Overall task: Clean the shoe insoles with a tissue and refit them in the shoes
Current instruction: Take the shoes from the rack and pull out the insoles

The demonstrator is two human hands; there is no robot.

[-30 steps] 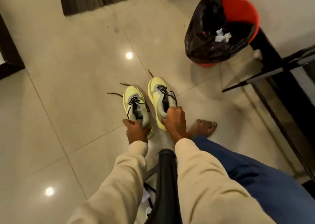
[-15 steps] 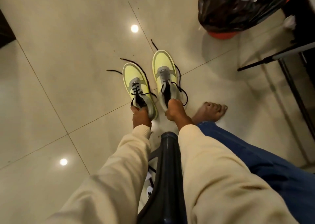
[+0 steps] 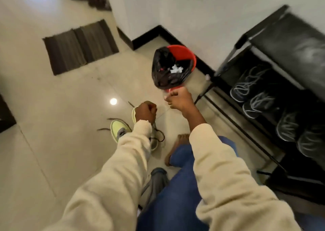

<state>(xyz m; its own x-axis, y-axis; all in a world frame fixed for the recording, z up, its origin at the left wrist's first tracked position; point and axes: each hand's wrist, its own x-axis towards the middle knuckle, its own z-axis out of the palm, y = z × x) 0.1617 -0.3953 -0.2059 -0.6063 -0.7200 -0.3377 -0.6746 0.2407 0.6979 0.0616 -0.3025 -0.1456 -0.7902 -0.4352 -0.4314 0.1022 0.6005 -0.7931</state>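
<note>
Two lime-yellow shoes with black laces stand side by side on the tiled floor. The left shoe point(image 3: 119, 129) shows its toe and grey tongue; the right shoe point(image 3: 134, 114) is mostly hidden behind my left hand and sleeve. No insole is visible. My left hand point(image 3: 146, 111) is lifted above the shoes, fingers curled into a fist, holding nothing I can see. My right hand point(image 3: 178, 97) is raised further right, near the bin, also curled with nothing visible in it. Neither hand touches a shoe.
A red bin point(image 3: 187, 55) lined with a black bag holds crumpled white tissues point(image 3: 175, 69), just beyond my right hand. A black shoe rack point(image 3: 233, 67) with dark shoes fills the right side. A dark doormat point(image 3: 79, 46) lies far left. My bare foot point(image 3: 177, 145) rests beside the shoes.
Both hands have let go of the shoe heels and risen above them, curled. The view has tilted up and right, bringing in the bin, wall and shoe rack.
</note>
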